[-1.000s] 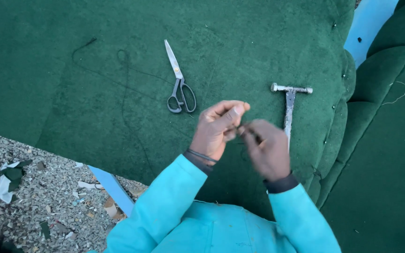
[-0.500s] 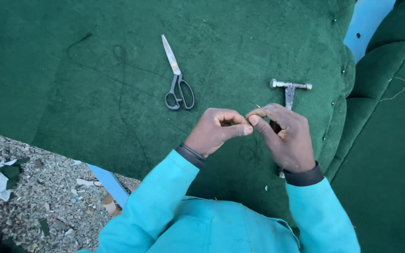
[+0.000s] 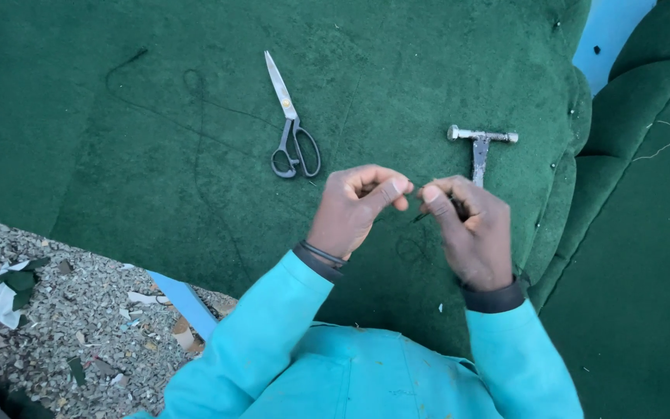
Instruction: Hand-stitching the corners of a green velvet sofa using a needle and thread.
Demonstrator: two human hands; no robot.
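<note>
My left hand (image 3: 354,208) and my right hand (image 3: 471,229) meet fingertip to fingertip above green velvet upholstery (image 3: 157,140). Both pinch something very thin between them, likely a dark thread or needle, too small to make out. A dark thread (image 3: 195,116) trails loosely across the fabric to the left. Black-handled scissors (image 3: 292,124) lie shut on the fabric just beyond my left hand. A metal hammer (image 3: 481,143) lies beyond my right hand, its handle partly hidden by my fingers. I wear turquoise sleeves.
Gravel ground with paper and fabric scraps (image 3: 9,287) lies at the lower left. A light blue board (image 3: 188,302) pokes from under the fabric. A tufted, buttoned cushion edge (image 3: 575,155) and another green panel (image 3: 645,233) lie to the right.
My hands have spread slightly and the right hand has shifted right and lower. The view has drifted a little; scissors and hammer stay where they lay.
</note>
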